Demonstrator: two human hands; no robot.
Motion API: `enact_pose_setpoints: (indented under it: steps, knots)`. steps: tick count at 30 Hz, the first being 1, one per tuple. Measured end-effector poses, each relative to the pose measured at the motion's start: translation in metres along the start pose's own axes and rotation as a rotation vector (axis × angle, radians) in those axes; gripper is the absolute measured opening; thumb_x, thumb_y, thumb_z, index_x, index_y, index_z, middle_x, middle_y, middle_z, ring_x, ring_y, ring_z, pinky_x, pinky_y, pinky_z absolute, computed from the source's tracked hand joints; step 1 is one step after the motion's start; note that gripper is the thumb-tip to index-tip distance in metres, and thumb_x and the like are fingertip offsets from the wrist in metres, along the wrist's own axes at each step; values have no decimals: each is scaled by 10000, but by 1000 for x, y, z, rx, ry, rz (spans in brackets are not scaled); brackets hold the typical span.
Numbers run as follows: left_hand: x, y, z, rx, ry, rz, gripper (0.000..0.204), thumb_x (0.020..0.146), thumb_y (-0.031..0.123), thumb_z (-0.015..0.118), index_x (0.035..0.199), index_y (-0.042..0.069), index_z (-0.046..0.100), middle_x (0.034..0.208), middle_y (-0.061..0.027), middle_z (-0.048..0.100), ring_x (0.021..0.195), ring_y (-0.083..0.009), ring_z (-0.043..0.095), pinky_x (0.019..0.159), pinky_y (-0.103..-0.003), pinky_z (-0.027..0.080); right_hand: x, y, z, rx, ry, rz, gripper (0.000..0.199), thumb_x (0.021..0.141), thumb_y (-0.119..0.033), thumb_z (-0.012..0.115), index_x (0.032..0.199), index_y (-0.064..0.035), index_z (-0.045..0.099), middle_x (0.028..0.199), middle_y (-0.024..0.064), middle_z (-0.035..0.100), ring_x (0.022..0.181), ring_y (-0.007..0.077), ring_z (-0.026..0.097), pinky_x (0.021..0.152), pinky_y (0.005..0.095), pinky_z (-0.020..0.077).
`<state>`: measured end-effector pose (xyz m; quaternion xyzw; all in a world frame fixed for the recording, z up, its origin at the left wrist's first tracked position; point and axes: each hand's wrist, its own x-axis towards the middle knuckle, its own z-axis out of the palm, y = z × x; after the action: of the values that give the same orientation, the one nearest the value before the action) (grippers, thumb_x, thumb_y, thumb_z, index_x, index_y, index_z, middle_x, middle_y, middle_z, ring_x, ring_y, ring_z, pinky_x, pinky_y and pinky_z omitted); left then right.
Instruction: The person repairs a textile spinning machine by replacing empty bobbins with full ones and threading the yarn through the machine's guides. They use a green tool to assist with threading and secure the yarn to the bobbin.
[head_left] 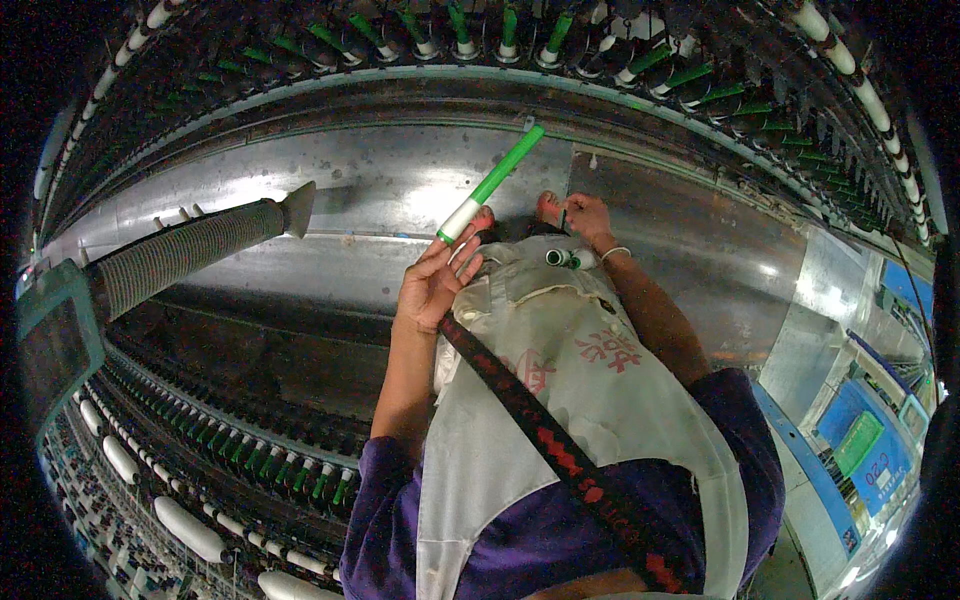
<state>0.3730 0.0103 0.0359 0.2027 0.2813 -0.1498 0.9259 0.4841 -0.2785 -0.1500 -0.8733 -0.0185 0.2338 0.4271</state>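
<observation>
My left hand (440, 282) is closed around the lower end of a green bobbin (507, 164), which tilts up and to the right. White yarn (459, 220) is wound around the bobbin's lower part, and the upper part is bare green. My right hand (586, 219), with a white bracelet at the wrist, has its fingers curled in a pinch; whatever they hold is too small to make out. Below it, two tube ends (563, 258) stick out of the front pocket of my pale apron (585, 310).
A spinning frame with a row of green bobbins (508, 35) runs along the far side; another row (265, 462) lies at the lower left. A ribbed hose (190, 250) reaches in from the left. A blue box with a green basket (858, 443) stands at right.
</observation>
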Motion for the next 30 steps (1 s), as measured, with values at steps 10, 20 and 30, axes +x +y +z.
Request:
enact_pose_setpoints:
  steps: [10, 20, 30]
  knots:
    - [-1, -2, -12, 17, 33, 10, 461, 857, 130, 596, 1289, 19, 481, 1373, -164, 467, 1300, -328, 414, 1076, -483, 340, 4, 12, -1, 93, 30, -9, 235, 731, -344, 682, 779, -117, 646, 713, 127, 639, 658, 333, 631, 647, 394, 527]
    - [-9, -3, -21, 22, 157, 17, 250, 827, 105, 624, 1053, 0, 604, 1208, -147, 593, 1240, -353, 479, 1041, -503, 385, 45, -87, -114, -787, 456, -616, 187, 811, -128, 607, 975, -60, 668, 961, 124, 660, 950, 302, 611, 805, 391, 506]
    - [0, 1, 1, -77, 115, 18, 338, 844, 119, 607, 1153, -8, 554, 1287, -182, 530, 1258, -326, 461, 1057, -465, 376, 175, -202, -184, -1679, 139, -970, 94, 709, -133, 646, 744, -116, 731, 834, 60, 660, 925, 239, 596, 913, 388, 457]
